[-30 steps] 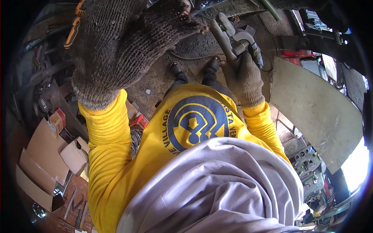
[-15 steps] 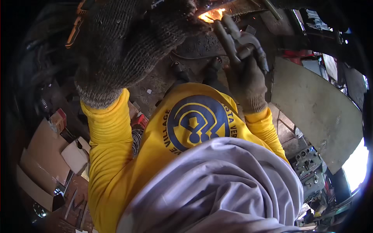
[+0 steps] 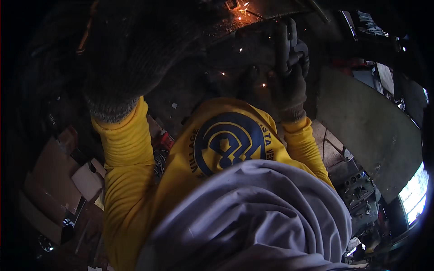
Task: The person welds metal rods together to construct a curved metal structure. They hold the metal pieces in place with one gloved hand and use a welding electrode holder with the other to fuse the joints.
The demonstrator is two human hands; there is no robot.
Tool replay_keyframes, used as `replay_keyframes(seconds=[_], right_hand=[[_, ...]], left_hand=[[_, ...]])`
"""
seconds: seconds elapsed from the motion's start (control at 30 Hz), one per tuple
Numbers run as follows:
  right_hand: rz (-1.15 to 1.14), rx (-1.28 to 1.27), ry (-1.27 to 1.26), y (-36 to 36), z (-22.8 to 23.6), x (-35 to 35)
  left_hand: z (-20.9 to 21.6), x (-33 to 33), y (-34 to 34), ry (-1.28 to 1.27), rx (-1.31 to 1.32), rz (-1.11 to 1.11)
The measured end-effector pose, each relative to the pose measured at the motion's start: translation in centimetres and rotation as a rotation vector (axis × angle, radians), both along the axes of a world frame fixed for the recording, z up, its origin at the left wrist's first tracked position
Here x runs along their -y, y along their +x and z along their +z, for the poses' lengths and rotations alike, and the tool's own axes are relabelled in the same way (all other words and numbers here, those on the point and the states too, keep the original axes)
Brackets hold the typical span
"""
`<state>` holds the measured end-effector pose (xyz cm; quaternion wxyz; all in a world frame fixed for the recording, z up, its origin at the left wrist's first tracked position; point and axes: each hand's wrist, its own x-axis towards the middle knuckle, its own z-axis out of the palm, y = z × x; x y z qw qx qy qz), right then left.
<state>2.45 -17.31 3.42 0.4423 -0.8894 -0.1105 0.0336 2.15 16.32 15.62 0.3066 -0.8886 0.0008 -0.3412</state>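
The left gloved hand (image 3: pixel 135 63) is too dark to tell its grip; the right gloved hand (image 3: pixel 290 88) wraps a metal clamp-like tool (image 3: pixel 282 47) near a sparking metal workpiece (image 3: pixel 253 21); dark lettering (image 3: pixel 195 153) rings the yellow shirt's emblem (image 3: pixel 217 158).

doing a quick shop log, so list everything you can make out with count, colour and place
sparks: several, orange, top centre
metal tool: one, grey, in the right hand
large panel: one, grey-green, right
machine part: one, grey-green, lower right
bright opening: one, white, right edge
red box: one, red, left of the shirt
cardboard: count unclear, brown, lower left
small box: one, pale, beside the cardboard
grey cloth: one, lavender-grey, bottom centre
shirt: one, yellow with dark blue emblem, centre
left hand: one, dark glove, upper left, grip unclear
right hand: one, dark glove, upper right of centre
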Motion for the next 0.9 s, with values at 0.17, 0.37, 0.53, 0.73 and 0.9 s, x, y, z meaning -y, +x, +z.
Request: replay_keyframes(seconds=[0.17,0.37,0.53,0.73,0.9], right_hand=[[-0.007,-0.148,0.037,-0.2,-2.6,0.3],[0.052,-0.045,-0.006,0.1,-2.5,-0.2],[0.074,-0.082,0.008,0.0,-3.1,-0.3],[0.078,-0.079,0.036,0.2,-2.8,-0.6],[0.073,-0.107,-0.022,0.1,-2.9,-0.9]], left_hand=[[-1.7,-2.7,0.7,-0.016,-0.048,0.058],[-2.8,-6.7,-2.1,-0.465,-0.401,-0.039],[-3.3,-9.4,-3.6,-0.661,-0.577,-0.075],[-1.1,-4.6,-4.2,-0.472,-0.574,-0.052],[-0.1,-2.9,-4.2,-0.306,-0.568,-0.028]])
